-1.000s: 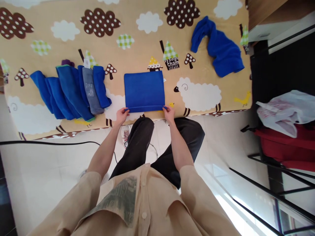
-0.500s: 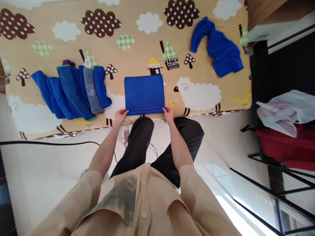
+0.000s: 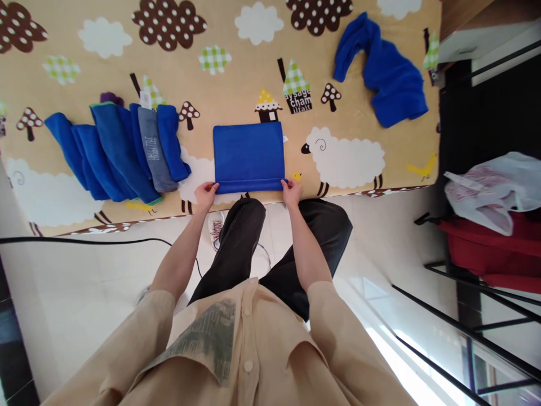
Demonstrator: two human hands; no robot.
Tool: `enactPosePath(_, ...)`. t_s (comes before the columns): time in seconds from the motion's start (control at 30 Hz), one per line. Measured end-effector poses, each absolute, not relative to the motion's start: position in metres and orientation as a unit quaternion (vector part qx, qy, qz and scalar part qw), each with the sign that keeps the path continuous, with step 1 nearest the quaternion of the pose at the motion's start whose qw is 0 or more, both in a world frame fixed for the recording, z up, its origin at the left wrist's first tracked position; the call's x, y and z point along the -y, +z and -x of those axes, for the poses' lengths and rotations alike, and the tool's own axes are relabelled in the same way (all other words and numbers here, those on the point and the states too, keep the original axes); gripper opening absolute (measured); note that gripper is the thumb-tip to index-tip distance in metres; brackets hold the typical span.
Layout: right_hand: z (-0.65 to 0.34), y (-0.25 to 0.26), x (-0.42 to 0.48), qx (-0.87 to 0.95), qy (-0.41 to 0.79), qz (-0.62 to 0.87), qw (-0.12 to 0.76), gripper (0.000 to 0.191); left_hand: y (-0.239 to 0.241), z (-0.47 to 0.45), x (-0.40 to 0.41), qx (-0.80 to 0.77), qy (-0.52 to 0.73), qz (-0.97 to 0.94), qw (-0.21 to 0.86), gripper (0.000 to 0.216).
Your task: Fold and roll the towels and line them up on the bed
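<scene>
A flat blue towel (image 3: 248, 153) lies folded into a rectangle on the patterned bed cover (image 3: 236, 73), close to the near edge. My left hand (image 3: 205, 195) pinches its near left corner. My right hand (image 3: 292, 192) pinches its near right corner. A narrow strip of the near edge is turned up between the two hands. Both hands are closed on the cloth.
A row of rolled blue and grey towels (image 3: 122, 148) lies to the left. A crumpled blue towel (image 3: 384, 73) sits at the far right. A black cable (image 3: 84, 241) runs over the white floor. A white plastic bag (image 3: 494, 189) rests on red cloth at the right.
The near edge of the blue towel has been turned up into a narrow fold again. Both hands stay at its corners. The view has shifted slightly.
</scene>
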State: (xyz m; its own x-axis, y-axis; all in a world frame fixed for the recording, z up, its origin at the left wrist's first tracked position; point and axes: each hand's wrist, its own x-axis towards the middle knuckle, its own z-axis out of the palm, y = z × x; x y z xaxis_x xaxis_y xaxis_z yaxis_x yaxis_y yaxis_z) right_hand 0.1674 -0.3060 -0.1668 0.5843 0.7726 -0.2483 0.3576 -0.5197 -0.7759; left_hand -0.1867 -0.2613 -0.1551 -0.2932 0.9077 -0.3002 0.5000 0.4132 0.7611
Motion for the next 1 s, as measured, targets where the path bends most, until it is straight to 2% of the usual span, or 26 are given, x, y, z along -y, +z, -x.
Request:
enactPosePath(0.2, -0.164, -0.158, 0.305, 0.351, 0.288, 0.833, 0.317, 0.032, -0.152, 0.182, 0.258, -0.759, 0.259, -0.484, 0.349, 0.032)
enactPosePath(0.6, -0.165, -0.142, 0.293, 0.337, 0.305, 0.857, 0.243, 0.029, -0.15, 0.175, 0.255, -0.766, 0.219, -0.511, 0.322, 0.021)
enactPosePath(0.87, -0.174, -0.14, 0.312, 0.284, 0.188, 0.877, 0.339, 0.027, -0.142, 0.182, 0.287, -0.771, 0.272, -0.495, 0.294, 0.034)
enactPosePath(1.0, -0.17, -0.127, 0.323, 0.441, 0.14, 0.817, 0.343, 0.032, -0.134, 0.176, 0.325, -0.694, 0.292, -0.609, 0.249, 0.041)
